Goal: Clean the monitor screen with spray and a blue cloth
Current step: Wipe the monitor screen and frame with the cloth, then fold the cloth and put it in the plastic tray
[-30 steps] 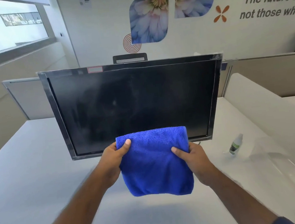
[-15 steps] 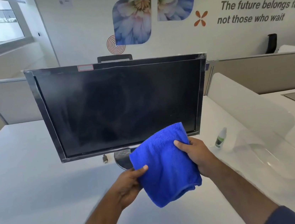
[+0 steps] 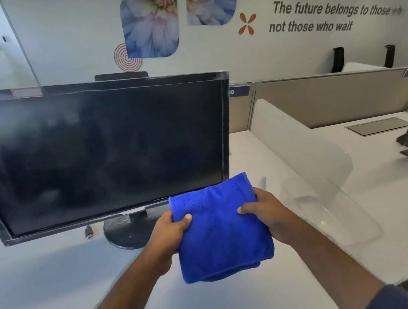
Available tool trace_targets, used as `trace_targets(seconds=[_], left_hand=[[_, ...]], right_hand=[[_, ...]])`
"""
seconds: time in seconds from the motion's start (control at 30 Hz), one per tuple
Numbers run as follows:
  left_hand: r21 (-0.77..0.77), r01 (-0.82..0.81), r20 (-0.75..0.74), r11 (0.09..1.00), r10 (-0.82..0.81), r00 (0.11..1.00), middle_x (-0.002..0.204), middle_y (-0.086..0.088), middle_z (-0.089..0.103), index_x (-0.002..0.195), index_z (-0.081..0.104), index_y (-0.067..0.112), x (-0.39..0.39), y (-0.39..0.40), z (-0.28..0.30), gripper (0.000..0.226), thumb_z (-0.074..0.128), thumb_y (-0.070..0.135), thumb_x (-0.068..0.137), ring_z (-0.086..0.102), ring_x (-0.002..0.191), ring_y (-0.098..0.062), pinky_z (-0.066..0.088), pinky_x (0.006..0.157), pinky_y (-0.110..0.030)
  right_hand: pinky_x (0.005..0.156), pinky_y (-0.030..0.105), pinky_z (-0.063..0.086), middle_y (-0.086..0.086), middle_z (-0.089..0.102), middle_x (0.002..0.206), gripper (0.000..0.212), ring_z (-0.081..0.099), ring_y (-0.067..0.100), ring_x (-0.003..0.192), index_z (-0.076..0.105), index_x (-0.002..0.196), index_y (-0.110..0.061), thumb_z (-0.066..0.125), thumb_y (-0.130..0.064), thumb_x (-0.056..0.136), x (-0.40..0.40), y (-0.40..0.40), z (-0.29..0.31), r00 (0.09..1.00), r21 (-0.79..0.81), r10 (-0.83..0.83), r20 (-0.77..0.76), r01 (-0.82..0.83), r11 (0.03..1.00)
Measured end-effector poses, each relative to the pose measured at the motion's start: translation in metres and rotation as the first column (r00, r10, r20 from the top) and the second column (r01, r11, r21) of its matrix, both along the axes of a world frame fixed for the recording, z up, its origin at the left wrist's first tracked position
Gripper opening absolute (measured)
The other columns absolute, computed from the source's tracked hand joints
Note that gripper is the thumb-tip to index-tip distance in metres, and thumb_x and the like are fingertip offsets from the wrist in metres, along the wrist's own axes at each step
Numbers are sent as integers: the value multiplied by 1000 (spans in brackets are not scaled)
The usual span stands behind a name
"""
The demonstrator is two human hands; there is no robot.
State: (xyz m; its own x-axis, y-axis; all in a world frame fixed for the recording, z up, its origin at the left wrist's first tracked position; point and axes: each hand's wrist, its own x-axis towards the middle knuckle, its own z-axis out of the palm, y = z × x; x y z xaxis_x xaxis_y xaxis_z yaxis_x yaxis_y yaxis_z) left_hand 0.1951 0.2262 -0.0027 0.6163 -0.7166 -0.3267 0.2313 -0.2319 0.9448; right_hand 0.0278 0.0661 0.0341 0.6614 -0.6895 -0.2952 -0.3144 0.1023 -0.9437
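I see both hands gripping the folded cloth (image 3: 220,229) over the desk (image 3: 47,289): left hand (image 3: 167,233), right hand (image 3: 266,213). Cloth overlaps the monitor (image 3: 94,152) corner; a blurred shape (image 3: 263,181) behind it, possibly the spray.

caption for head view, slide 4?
Both hands hold a folded blue cloth before the black monitor.

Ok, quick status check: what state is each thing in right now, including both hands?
Blue cloth: folded, held in the air in front of the monitor's lower right corner, not touching the screen.
Left hand: grips the cloth's left edge, thumb on top.
Right hand: grips the cloth's right edge.
Monitor: upright on its stand, screen dark, hazy smears showing.
Spray bottle: not visible in this view.
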Motion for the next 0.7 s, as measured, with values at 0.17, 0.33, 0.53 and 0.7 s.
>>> trace_targets(seconds=[0.17, 0.33, 0.53, 0.7], left_hand=[[-30, 174, -19, 984, -175, 984, 110, -1, 74, 117, 63, 17, -46, -66, 17, 32, 71, 10, 87, 72, 99, -22, 58, 88, -45], [-89, 224, -27, 971, -227, 974, 116, -2, 71, 121, 61, 16, -91, -137, 33, 43, 74, 6, 83, 71, 101, -23, 59, 88, -43], [-79, 167, -40, 983, -170, 985, 117, -5, 68, 122, 58, 14, -149, -209, 30, 45, 74, 3, 81, 70, 101, -25, 59, 86, -43], [-34, 157, -69, 987, -159, 985, 111, -6, 67, 120, 56, 13, -189, -238, 18, 43, 71, 0, 82, 70, 97, -24, 61, 80, -37]], right_hand=[[89, 50, 57, 8, 72, 108, 33, 70, 31, 98, 63, 110, -15, 61, -4, 79, -44, -58, 7, 999, -40, -31, -25, 29, 999], [87, 49, 58, 7, 72, 105, 30, 70, 29, 95, 65, 107, -17, 62, -1, 82, -91, -123, 21, 995, -140, -98, -26, 93, 986], [82, 45, 59, 7, 71, 101, 24, 69, 29, 91, 65, 104, -15, 61, 0, 85, -147, -186, 29, 981, -249, -171, -90, 144, 958], [82, 46, 59, 9, 71, 99, 25, 69, 29, 90, 65, 102, -12, 59, 3, 83, -174, -208, 16, 973, -249, -166, -162, 122, 961]])
